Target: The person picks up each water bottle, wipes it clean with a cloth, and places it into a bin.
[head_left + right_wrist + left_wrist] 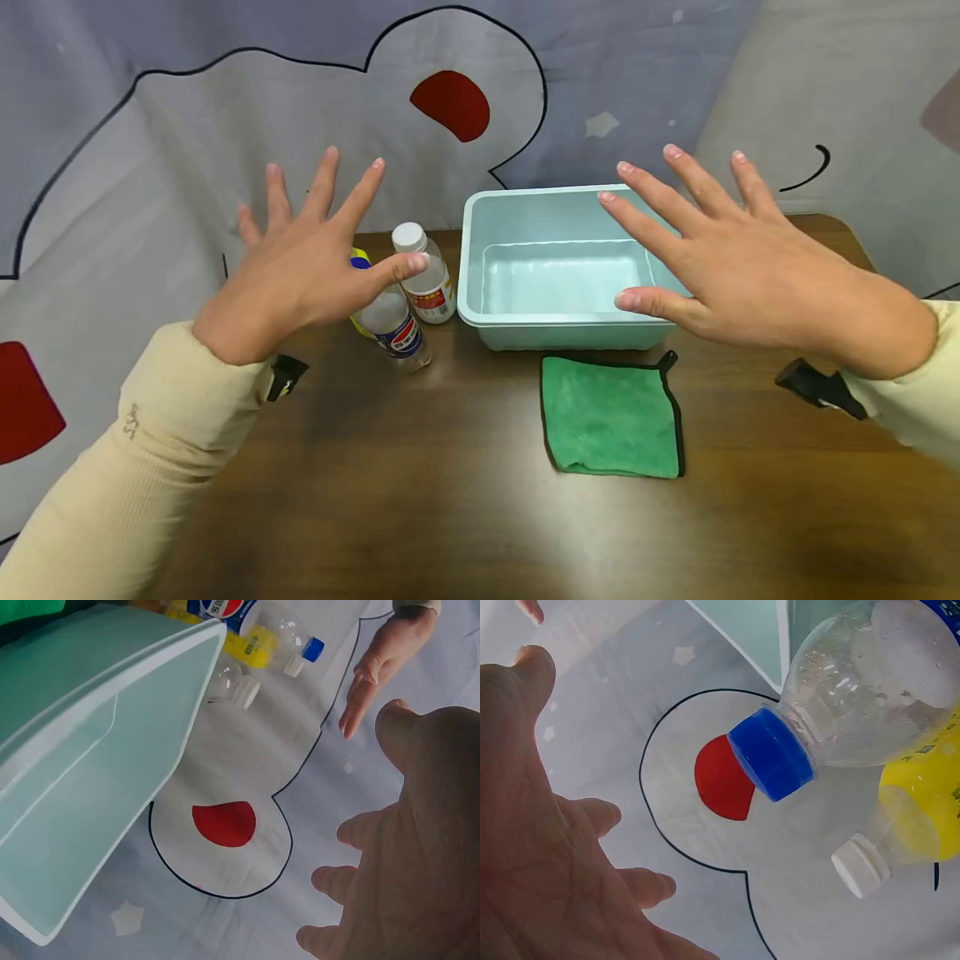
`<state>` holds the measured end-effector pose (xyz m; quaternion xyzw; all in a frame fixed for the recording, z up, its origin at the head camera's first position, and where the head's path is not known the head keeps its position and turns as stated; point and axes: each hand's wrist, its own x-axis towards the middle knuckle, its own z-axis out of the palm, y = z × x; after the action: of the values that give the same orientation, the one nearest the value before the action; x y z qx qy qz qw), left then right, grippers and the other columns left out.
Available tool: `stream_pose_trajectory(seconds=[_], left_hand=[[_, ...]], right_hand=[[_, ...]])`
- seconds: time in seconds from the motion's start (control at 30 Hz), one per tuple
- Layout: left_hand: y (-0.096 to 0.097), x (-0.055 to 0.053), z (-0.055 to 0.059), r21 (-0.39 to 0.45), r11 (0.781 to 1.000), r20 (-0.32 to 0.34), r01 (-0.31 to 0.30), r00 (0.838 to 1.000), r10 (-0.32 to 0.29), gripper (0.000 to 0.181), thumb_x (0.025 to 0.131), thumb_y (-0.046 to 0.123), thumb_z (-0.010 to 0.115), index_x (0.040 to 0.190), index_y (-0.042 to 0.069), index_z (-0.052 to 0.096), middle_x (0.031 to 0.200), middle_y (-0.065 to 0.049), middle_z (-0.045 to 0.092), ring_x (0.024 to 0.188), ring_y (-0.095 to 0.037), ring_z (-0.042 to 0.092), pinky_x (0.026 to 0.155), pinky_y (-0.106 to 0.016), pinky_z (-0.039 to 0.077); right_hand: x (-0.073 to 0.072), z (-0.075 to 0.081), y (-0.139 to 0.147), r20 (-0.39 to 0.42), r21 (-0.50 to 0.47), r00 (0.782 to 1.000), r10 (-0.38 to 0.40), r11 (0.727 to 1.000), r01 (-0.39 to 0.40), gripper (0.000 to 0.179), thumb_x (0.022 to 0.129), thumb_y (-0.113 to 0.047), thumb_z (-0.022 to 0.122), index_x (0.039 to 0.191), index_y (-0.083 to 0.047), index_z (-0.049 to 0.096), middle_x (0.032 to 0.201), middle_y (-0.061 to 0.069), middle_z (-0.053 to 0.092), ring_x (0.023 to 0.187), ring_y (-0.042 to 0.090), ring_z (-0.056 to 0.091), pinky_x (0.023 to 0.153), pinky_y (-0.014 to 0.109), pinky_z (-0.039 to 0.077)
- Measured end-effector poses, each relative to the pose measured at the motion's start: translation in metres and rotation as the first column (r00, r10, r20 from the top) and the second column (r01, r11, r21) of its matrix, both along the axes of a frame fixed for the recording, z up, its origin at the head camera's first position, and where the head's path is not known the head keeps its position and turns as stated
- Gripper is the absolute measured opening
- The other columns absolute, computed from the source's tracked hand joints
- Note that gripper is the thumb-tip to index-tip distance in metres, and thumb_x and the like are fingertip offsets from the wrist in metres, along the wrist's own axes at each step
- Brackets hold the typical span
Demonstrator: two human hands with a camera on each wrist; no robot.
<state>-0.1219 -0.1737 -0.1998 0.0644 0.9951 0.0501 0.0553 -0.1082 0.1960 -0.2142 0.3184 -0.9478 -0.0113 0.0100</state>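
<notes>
Both hands hover above the table with fingers spread, holding nothing. My left hand (300, 262) is over the bottles, partly covering them in the head view. Closest to it are a clear bottle with a Pepsi label (403, 335) and a clear white-capped bottle (429, 287). A yellow-and-blue piece of another bottle (360, 257) peeks out behind the hand. In the left wrist view a blue cap (771, 754) and a white cap (861, 864) show. My right hand (750, 262) hangs over the right side of a pale blue-green plastic basin (555, 319), hiding part of it.
A folded green cloth (611, 417) with dark edging and a hanging loop lies in front of the basin. Everything stands on a brown wooden table (420, 500). Behind it hangs a grey-and-white printed curtain (262, 108), close to the basin's back rim.
</notes>
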Motion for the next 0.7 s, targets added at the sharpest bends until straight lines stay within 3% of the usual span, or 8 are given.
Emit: stream_pose_trajectory(seconds=[0.27, 0.7], left_hand=[[-0.010, 0.000, -0.007, -0.009, 1.000, -0.007, -0.011, 1.000, 0.011, 0.095, 0.079, 0.091, 0.030, 0.153, 0.047, -0.011, 0.165, -0.002, -0.021, 0.142, -0.059, -0.022, 0.102, -0.086, -0.003], [-0.028, 0.006, -0.028, -0.007, 0.999, 0.001, -0.040, 0.999, 0.040, 0.101, 0.077, 0.091, 0.036, 0.152, 0.046, -0.015, 0.165, -0.003, -0.022, 0.141, -0.064, -0.017, 0.102, -0.086, -0.004]], right_hand=[[0.003, -0.010, -0.006, 0.002, 0.011, 1.000, 0.010, 1.000, -0.010, 0.084, 0.097, -0.065, 0.042, 0.158, -0.032, -0.004, 0.167, -0.006, -0.011, 0.154, 0.028, -0.019, 0.118, 0.066, -0.016], [0.012, -0.033, -0.012, 0.033, 0.004, 0.999, 0.010, 1.000, -0.010, 0.081, 0.097, -0.067, 0.039, 0.158, -0.034, -0.003, 0.167, -0.007, -0.009, 0.154, 0.026, -0.016, 0.119, 0.065, -0.014]])
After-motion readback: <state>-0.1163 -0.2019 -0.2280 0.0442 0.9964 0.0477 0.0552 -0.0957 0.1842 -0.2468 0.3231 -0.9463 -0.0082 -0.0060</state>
